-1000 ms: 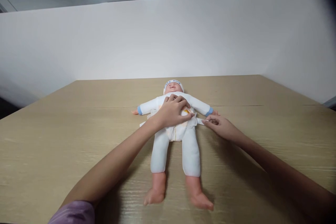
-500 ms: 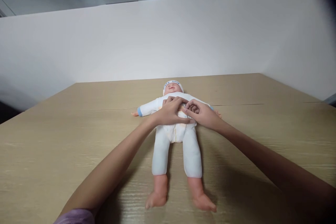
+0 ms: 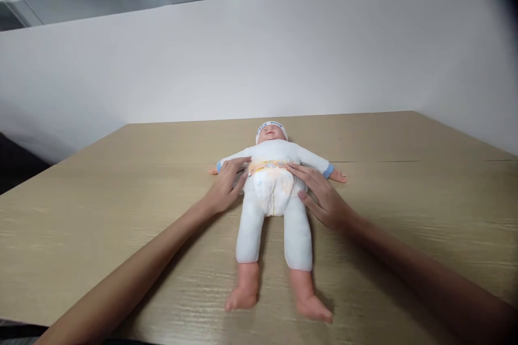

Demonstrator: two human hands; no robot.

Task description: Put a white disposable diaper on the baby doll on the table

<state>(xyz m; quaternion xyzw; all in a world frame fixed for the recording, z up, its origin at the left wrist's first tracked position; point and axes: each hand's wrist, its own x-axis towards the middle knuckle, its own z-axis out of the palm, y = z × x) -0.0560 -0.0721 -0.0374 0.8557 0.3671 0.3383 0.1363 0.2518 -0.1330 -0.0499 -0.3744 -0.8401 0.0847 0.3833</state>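
Observation:
A baby doll [image 3: 274,148] in white clothes and a white headband lies on its back, feet toward me and arms spread. Around its hips is a white diaper [image 3: 273,188] with an orange and yellow patterned waistband. My left hand [image 3: 229,183] rests at the diaper's left side, fingers stretched out and thumb apart. On the other side my right hand [image 3: 324,194] lies along the diaper's edge, its fingers extended over the waistband's end. Neither hand grips anything. The doll's bare feet and both its hands show.
The doll lies on a wide wooden table [image 3: 121,215] with a seam running across it. A white partition [image 3: 243,59] stands behind the table's far edge and continues along the right.
My hands have moved apart from the middle of the diaper to its two sides, and the fingers have straightened. The waistband is now uncovered. The view has shifted slightly.

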